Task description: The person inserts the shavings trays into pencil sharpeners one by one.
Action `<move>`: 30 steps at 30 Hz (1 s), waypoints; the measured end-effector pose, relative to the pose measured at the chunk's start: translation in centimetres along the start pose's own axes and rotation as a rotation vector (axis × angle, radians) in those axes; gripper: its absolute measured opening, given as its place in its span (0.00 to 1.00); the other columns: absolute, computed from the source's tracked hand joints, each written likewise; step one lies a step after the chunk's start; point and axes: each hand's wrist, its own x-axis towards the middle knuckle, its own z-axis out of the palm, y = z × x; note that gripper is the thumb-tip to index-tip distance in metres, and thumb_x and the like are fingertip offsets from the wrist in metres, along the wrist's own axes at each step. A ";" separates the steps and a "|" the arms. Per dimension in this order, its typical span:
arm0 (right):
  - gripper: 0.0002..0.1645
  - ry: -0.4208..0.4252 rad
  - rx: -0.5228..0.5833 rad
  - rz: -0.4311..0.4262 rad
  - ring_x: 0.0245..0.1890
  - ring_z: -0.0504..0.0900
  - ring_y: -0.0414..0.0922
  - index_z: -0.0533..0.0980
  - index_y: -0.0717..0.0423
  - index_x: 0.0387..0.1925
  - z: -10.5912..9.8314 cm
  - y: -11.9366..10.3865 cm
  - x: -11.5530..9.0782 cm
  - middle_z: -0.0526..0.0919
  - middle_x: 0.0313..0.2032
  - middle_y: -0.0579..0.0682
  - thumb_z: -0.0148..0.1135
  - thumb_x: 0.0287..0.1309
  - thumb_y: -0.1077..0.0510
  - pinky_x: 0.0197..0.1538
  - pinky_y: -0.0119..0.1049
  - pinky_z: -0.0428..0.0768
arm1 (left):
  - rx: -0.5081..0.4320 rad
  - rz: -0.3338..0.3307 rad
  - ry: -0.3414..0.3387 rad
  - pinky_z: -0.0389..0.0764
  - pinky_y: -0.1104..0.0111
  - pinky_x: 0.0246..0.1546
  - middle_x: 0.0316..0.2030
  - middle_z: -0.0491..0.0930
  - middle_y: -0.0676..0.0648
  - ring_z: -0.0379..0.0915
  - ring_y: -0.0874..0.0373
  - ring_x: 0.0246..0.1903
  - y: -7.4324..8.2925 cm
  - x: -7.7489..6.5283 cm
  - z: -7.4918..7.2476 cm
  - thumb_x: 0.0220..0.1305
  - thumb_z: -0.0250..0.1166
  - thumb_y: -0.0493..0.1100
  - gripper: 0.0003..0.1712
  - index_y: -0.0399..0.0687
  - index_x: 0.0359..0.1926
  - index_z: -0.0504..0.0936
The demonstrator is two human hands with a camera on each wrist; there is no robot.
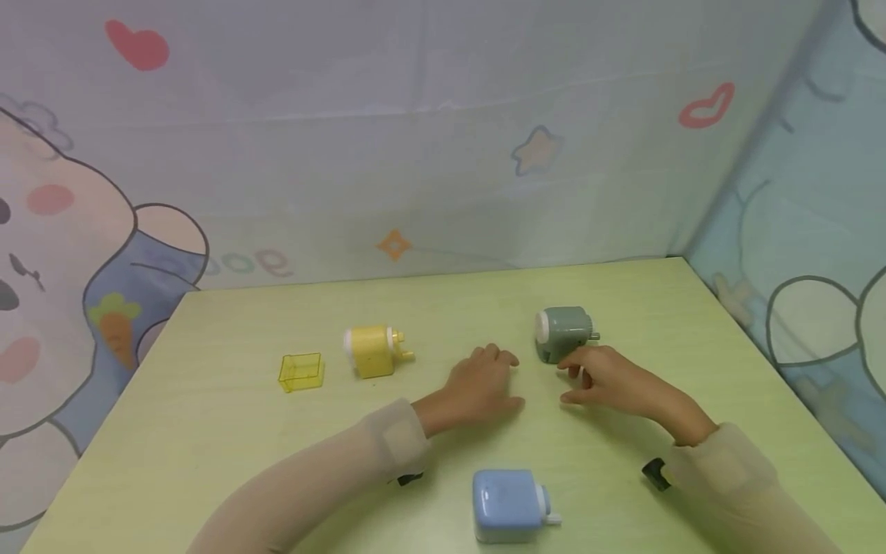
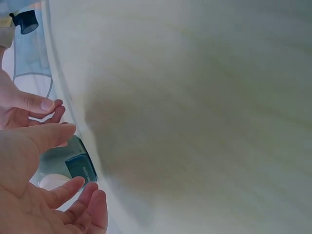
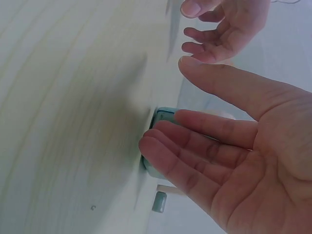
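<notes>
A green crank pencil sharpener (image 1: 564,327) stands toward the back right of the table, its crank handle pointing right. Just in front of it, my right hand (image 1: 609,377) is spread with thumb and fingers apart and nothing between them; in the right wrist view its fingers partly hide the sharpener (image 3: 166,115). My left hand (image 1: 481,385) hovers to the left, fingers loosely bent and holding nothing, palm facing the right hand. The left wrist view shows the same sharpener (image 2: 82,165) beyond the left fingers.
A yellow crank sharpener (image 1: 372,350) stands left of the hands, with a transparent yellow open box (image 1: 301,372) beside it. Near the front lies a blue crank sharpener (image 1: 507,504), between the forearms. A printed curtain (image 1: 443,154) hangs behind the table (image 1: 228,431).
</notes>
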 end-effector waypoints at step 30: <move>0.26 -0.017 0.010 -0.038 0.31 0.79 0.40 0.78 0.74 0.49 1.5 -1.9 2.7 0.83 0.40 0.58 0.74 0.55 0.60 0.36 0.35 0.79 | -0.007 -0.046 0.029 0.78 0.63 0.38 0.53 0.74 0.45 0.72 0.50 0.51 -4.3 -5.2 -1.1 0.61 0.69 0.57 0.32 0.44 0.61 0.77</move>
